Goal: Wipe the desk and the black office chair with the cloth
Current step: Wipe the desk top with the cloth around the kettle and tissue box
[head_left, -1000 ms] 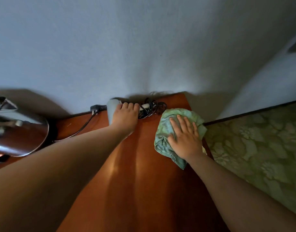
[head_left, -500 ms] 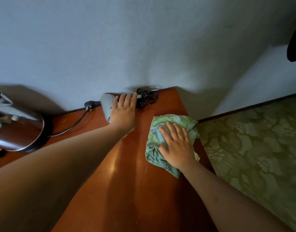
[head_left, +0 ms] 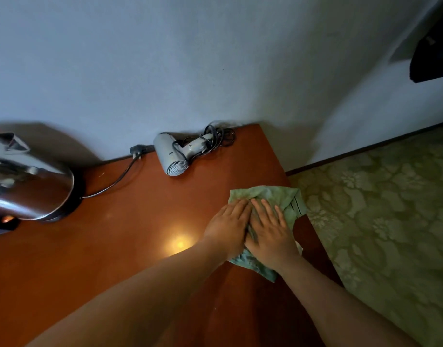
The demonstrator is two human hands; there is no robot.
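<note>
A crumpled green cloth [head_left: 278,196] lies on the reddish-brown desk [head_left: 115,246], close to its right edge. My left hand [head_left: 228,226] and my right hand [head_left: 270,231] rest flat on the cloth side by side, fingers pointing toward the wall, palms pressing it onto the desk. Most of the cloth's middle is hidden under the hands. The black office chair is not in view.
A white hair dryer [head_left: 175,154] with a coiled black cord [head_left: 220,136] lies against the wall at the desk's far edge. A shiny steel kettle [head_left: 27,181] stands at the left, its cable [head_left: 115,181] running to a plug. Green patterned carpet [head_left: 378,209] lies right of the desk.
My left hand let go of the hair dryer and came back onto the cloth beside the right hand. The cloth and right hand slid a little nearer along the desk's right edge.
</note>
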